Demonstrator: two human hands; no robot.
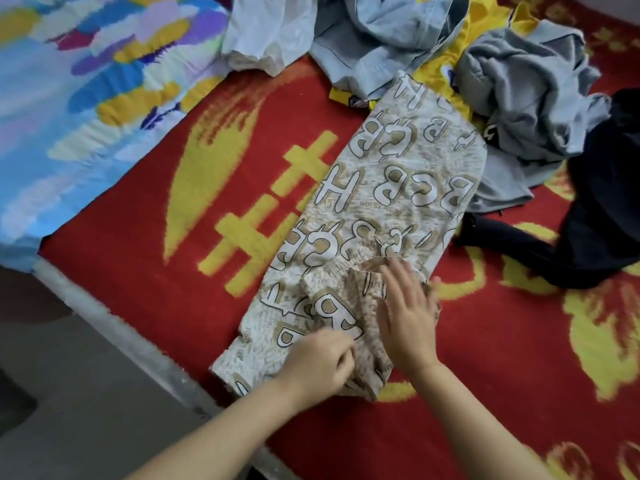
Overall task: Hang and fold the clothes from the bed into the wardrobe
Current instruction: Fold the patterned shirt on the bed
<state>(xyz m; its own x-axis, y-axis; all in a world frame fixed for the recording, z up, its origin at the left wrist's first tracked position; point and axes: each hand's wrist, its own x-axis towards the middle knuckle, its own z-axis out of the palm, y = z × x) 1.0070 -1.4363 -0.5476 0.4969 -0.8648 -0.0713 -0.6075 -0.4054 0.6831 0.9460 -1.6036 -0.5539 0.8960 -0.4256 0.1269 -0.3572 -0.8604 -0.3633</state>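
Beyond your garment sits a crumpled heap: one white cotton piece (270, 32), one pale blue denim item (384, 39), one shiny yellow fabric (446, 69), one grey sweatshirt (530, 98) and one dark navy garment (602, 202), the last two touching its right edge. The beige letter-printed cloth (391, 188) lies lengthwise on the fuzzy red-and-yellow blanket (145, 271). Your left hand (320, 365) pinches its near end; your right hand (408, 320) presses flat, fingers spread.
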